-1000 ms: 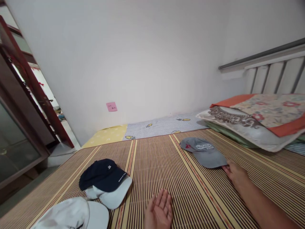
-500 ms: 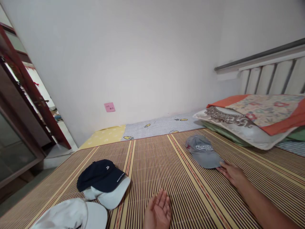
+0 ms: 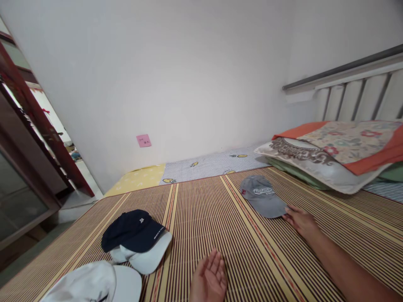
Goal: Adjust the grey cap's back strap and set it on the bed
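My right hand [image 3: 301,221] pinches the brim of a grey baseball cap [image 3: 262,199] with white lettering on its front. The cap is over the striped mat [image 3: 195,222], its crown toward the wall; whether it touches the mat I cannot tell. At the bottom middle, my left hand [image 3: 209,277] is open, palm turned up and holding nothing. Left of it, a navy baseball cap [image 3: 132,230] lies partly over a white cap [image 3: 151,256]. Nearer to me is another white cap [image 3: 91,283], cut off by the bottom edge of the view.
Pillows [image 3: 315,163] under an orange-edged floral cover [image 3: 362,142] lie at the right, beside a white slatted headboard [image 3: 359,96]. A pink note [image 3: 144,141] is stuck on the white wall [image 3: 195,75]. A reddish-brown door [image 3: 59,147] stands at the left.
My right hand has shifted slightly left and away from me, with the grey cap in it. The left hand and the other caps stay in place.
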Tool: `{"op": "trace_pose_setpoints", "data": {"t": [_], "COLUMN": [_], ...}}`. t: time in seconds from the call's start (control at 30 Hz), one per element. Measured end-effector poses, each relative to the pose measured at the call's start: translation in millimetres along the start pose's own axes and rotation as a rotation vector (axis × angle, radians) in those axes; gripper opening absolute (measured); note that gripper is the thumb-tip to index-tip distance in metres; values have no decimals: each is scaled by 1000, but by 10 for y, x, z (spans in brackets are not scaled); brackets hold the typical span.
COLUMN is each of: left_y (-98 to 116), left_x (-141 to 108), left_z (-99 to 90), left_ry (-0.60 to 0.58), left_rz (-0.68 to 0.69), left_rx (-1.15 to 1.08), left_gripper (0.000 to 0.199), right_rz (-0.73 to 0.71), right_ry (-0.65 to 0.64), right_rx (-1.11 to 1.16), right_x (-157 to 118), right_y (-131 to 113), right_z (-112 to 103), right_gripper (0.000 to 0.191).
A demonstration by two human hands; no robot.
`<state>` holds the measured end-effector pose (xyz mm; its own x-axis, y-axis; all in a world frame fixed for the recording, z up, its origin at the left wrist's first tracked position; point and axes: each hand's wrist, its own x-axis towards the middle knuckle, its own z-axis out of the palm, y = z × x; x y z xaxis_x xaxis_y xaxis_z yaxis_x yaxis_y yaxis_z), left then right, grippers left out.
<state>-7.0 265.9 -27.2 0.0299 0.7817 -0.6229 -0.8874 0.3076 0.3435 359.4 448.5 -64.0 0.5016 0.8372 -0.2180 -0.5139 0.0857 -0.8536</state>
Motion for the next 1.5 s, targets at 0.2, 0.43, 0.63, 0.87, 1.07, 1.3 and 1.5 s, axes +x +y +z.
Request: {"op": "trace_pose_setpoints", "data": {"t": [0.2,0.43,0.63,0.87,1.07,1.3,1.5], "left_y": [0,-25,-13,-18,-36,-41,-53], "left_x": [-22,-31,-162,-299,-306,-278,-264], "left_z": [21,51,152,276,288,243,219], "left_ry": [21,41,60,107,105,82,80], "left_rz": [14,27,19,10,-2,7,15], "left_rx": [-1,-9,-4,6,2,-13,-25], "left_gripper": [38,34,34,36,35,35,34], "right_rz": [45,38,-40,-56,-68,-91,-83], "right_ry": [51,17,6,74,82,98,125], "right_rx": [2,-9,-17,-16,-5,24,13], "right_x": [-38,-90,-194,-120,-80,-105,-174], "right_y": [-2,-35,22,59,138,159,149], "right_z": [0,26,53,77,143,119,115], "right_gripper": [25,26,37,32,33,40,63]}}
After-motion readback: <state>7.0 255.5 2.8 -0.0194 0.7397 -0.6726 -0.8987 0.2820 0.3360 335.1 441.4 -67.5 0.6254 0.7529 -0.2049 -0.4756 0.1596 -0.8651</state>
